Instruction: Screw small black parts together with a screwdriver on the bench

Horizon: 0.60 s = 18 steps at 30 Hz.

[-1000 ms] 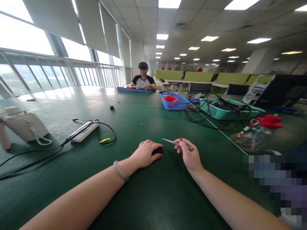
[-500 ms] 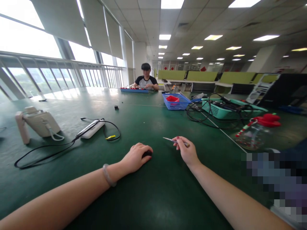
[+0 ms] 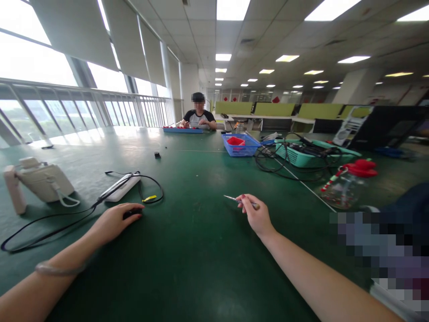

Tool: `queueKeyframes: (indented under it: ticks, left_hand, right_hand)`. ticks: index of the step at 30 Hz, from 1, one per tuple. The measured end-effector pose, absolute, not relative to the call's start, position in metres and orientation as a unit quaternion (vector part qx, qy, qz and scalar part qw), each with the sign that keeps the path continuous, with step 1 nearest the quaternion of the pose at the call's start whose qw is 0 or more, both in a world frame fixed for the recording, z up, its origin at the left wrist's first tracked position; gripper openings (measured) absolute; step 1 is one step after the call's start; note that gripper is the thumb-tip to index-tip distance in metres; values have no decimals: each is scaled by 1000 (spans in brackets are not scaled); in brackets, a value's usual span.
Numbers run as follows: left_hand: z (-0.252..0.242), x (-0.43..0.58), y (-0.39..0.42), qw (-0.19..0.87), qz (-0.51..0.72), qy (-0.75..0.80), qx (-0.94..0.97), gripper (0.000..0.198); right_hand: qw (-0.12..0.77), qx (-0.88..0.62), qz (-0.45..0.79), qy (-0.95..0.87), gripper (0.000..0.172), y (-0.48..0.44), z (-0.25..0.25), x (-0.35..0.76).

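Observation:
My left hand (image 3: 114, 222) is curled over a small black object (image 3: 132, 212) on the green tabletop (image 3: 194, 264), near the white power bank (image 3: 122, 188) and its black cord. The fingers cover much of the object, so its kind is unclear. Between thumb and fingers, my right hand (image 3: 256, 214) pinches a slim pointed tool (image 3: 231, 198) with a silvery shaft and a yellowish-brown rear end. Its tip points left, just above or at the table; contact cannot be made out.
At left stand a beige bottle-like container (image 3: 47, 181) and a pink slab. A black block (image 3: 157, 155) lies farther back. Baskets, blue (image 3: 243, 150) and green (image 3: 291, 156), hold cables and other items. A red-lidded jar (image 3: 345, 190) is at right; a person (image 3: 199, 117) sits opposite.
My left hand has slid left across the table with the black object, away from my right hand. The right hand keeps its grip on the tool. The view has shifted slightly right.

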<state>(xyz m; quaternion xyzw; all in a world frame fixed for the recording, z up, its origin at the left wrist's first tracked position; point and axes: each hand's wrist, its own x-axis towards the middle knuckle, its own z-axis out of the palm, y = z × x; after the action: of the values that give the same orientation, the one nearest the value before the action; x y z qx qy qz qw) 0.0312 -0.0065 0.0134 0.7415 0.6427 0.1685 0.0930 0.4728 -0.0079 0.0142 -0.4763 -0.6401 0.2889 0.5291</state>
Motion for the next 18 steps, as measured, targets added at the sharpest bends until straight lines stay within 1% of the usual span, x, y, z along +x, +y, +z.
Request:
queueKeyframes:
  ticks: [4, 8, 13, 15, 18]
  left_hand:
    - [20, 26, -10, 73, 221, 662, 712, 52]
    - [26, 18, -15, 54, 278, 639, 716, 47]
    - [29, 2, -22, 48, 304, 640, 704, 42]
    - [31, -1, -24, 76, 317, 647, 689, 45]
    - [35, -1, -26, 155, 331, 656, 661, 53]
  right_hand:
    - [532, -479, 283, -639, 38, -8, 14, 473]
    - [531, -482, 272, -642, 39, -7, 14, 474]
    - [535, -483, 269, -639, 37, -6, 14, 472]
    - [533, -484, 272, -639, 36, -6, 15, 472]
    - [531, -483, 275, -640, 36, -7, 15, 472]
